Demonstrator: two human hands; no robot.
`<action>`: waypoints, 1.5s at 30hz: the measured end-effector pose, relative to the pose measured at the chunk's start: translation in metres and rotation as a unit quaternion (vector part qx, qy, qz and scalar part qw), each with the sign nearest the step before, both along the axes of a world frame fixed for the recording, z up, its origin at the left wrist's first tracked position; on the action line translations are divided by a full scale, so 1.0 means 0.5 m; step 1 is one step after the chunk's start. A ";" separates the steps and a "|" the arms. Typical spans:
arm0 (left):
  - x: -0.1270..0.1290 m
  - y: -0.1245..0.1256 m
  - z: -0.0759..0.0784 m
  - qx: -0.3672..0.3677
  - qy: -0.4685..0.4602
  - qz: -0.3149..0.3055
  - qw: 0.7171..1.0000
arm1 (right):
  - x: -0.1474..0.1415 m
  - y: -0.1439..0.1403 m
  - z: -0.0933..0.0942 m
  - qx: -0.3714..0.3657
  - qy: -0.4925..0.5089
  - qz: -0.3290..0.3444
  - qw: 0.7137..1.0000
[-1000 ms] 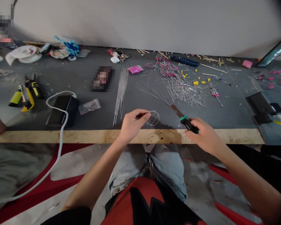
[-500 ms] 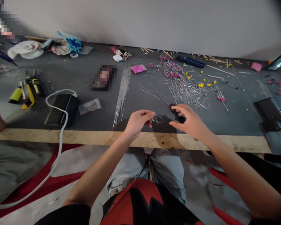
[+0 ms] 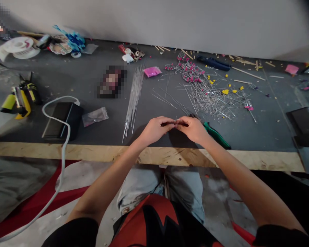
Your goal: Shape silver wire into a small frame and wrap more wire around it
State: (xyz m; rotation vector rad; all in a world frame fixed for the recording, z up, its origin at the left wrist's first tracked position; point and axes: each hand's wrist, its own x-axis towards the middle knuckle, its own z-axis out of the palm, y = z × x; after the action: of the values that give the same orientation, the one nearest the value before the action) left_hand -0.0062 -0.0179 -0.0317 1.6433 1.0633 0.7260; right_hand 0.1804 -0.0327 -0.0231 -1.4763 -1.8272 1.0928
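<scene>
"Thin silver wire piece: where is it held?"

"Just above the dark grey tabletop, to the right of the bundle of long, straight silver wires. It is pinched by the left hand and the right hand together, fingertips drawn narrow on it; its shape is mostly hidden."

"What is laid out on the bundle's right?"

"Just beside its far end, a small bright pink packet. Well to its right, green-handled metal pliers are set down, and a tangled heap of silver wires with pink bits is spread, with small yellow pieces scattered about."

"And on the bundle's left?"

"A flat, clear plastic bag, then a black, box-shaped device crossed by a white cable. Farther left of the bundle, yellow-and-black hand tools are grouped."

"How is the room seen?"

"Behind the bundle, everything is closed off by a plain grey wall. On its near side the tabletop is edged in pale, marked wood; below, red furniture parts and a grey floor are shown."
</scene>
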 end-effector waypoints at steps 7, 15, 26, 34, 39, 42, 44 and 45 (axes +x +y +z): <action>0.000 0.010 0.002 0.140 0.122 -0.030 0.982 | 0.000 -0.004 -0.014 0.024 -0.021 0.007 0.999; -0.004 0.007 -0.004 0.171 0.133 -0.033 0.976 | 0.000 -0.002 -0.022 0.055 -0.068 0.018 0.996; -0.009 0.009 -0.020 0.189 0.126 -0.037 0.973 | 0.011 -0.014 -0.006 0.094 -0.142 0.015 0.985; -0.014 0.005 -0.020 0.178 0.125 -0.031 0.976 | 0.006 -0.021 -0.011 0.107 -0.155 0.012 0.982; -0.014 0.002 -0.020 0.166 0.123 -0.017 0.978 | -0.001 -0.025 -0.014 0.114 -0.163 0.006 0.980; -0.014 0.001 -0.022 0.162 0.135 -0.011 0.977 | -0.004 -0.028 -0.015 0.119 -0.165 0.006 0.979; -0.015 0.001 -0.024 0.164 0.146 -0.009 0.976 | -0.004 -0.030 -0.017 0.123 -0.167 0.005 0.978; -0.016 0.001 -0.026 0.165 0.153 -0.008 0.974 | -0.004 -0.031 -0.018 0.124 -0.169 0.005 0.978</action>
State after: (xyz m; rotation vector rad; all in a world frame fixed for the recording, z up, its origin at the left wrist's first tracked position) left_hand -0.0140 -0.0174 -0.0446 2.0973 1.1887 0.6799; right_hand 0.1782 -0.0484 -0.0321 -1.5713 -2.1118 0.6131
